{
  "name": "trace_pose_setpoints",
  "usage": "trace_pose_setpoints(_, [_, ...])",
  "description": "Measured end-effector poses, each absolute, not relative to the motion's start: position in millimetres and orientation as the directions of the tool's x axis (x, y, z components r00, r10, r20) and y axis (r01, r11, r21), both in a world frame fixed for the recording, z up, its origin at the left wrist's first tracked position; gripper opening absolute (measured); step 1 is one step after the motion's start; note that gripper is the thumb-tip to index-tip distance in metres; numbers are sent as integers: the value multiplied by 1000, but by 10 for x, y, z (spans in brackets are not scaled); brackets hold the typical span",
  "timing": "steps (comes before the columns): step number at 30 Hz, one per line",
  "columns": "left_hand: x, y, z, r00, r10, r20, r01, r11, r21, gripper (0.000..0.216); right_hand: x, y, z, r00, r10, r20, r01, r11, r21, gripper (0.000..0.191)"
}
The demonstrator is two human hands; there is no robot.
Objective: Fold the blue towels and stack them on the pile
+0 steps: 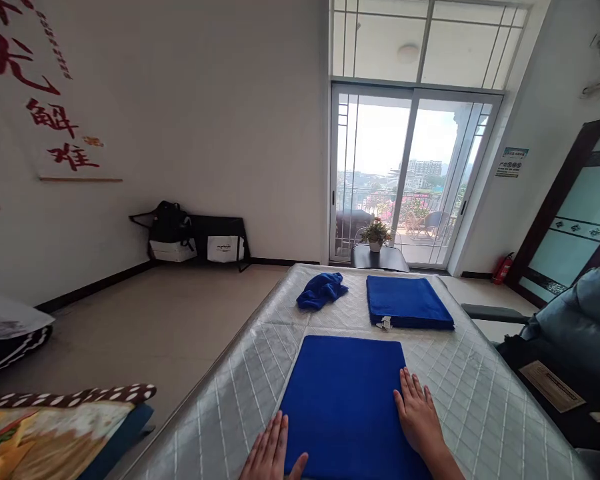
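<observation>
A flat blue cloth point(347, 400), folded into a rectangle, lies on the white quilted mattress point(220, 400) right in front of me. My left hand point(273, 450) rests along its near left edge, fingers stretched out, the thumb on the cloth. On the cloth's right edge lies my right hand point(417, 410), flat with its fingers extended. Beyond it sits a stack of folded blue cloths point(409, 301) with a white tag showing at the near edge. To the left of that stack is a crumpled blue cloth point(323, 291).
A potted plant point(375, 233) stands on a chair point(380, 258) past the mattress's far end, before a sliding glass door. A dark armchair point(577, 327) is close on the right. At the lower left lies a patterned cushion point(55, 433); bags rest by the far wall.
</observation>
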State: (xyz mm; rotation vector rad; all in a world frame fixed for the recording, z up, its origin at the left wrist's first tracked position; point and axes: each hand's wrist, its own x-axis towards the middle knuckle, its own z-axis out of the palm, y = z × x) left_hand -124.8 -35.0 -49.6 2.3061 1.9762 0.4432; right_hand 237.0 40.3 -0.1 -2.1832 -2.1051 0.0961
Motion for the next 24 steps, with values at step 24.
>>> trace_pose_setpoints(24, [-894,619,-29,161,981,109,970,-178,168,81,2401,405,-32,32,999,16,988,-29,-152,63])
